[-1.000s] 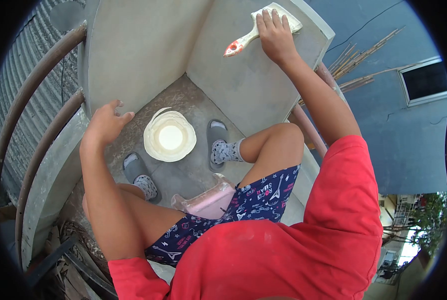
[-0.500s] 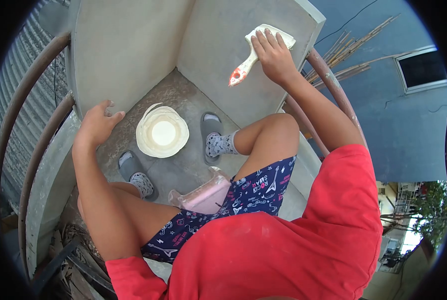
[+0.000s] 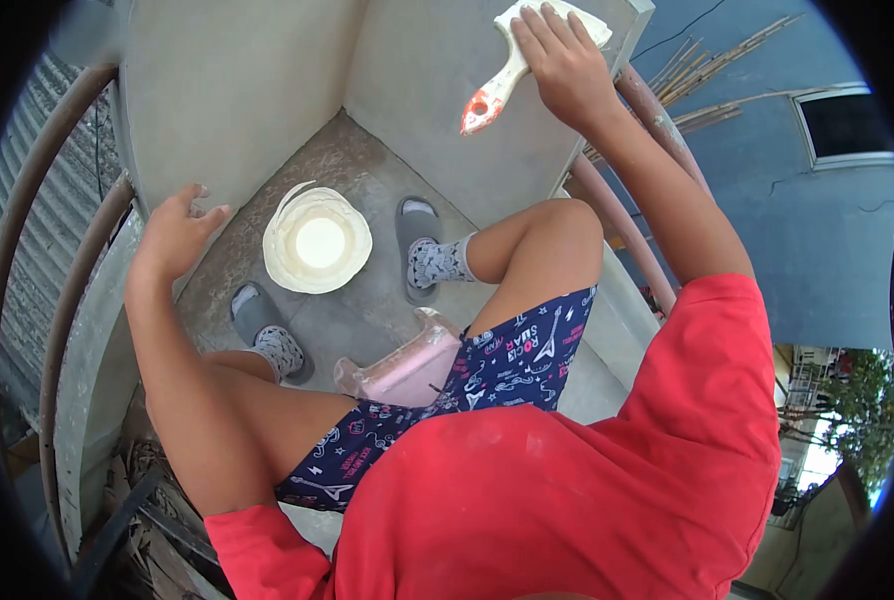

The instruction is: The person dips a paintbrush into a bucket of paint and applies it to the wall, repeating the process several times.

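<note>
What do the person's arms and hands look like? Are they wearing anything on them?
Both arms are bare below short red T-shirt sleeves: the left sleeve and the right sleeve. The left hand and the right hand have no gloves, and no watch, ring or band shows on them.

We see bright, even daylight that leaves only soft shadows under the legs on the floor. The white bowl, the brush and the sky at the lower right are close to washed out. The wide lens bends the railing bars at the left and rings our frame in black; the middle is sharp, the red shirt slightly soft.
</note>
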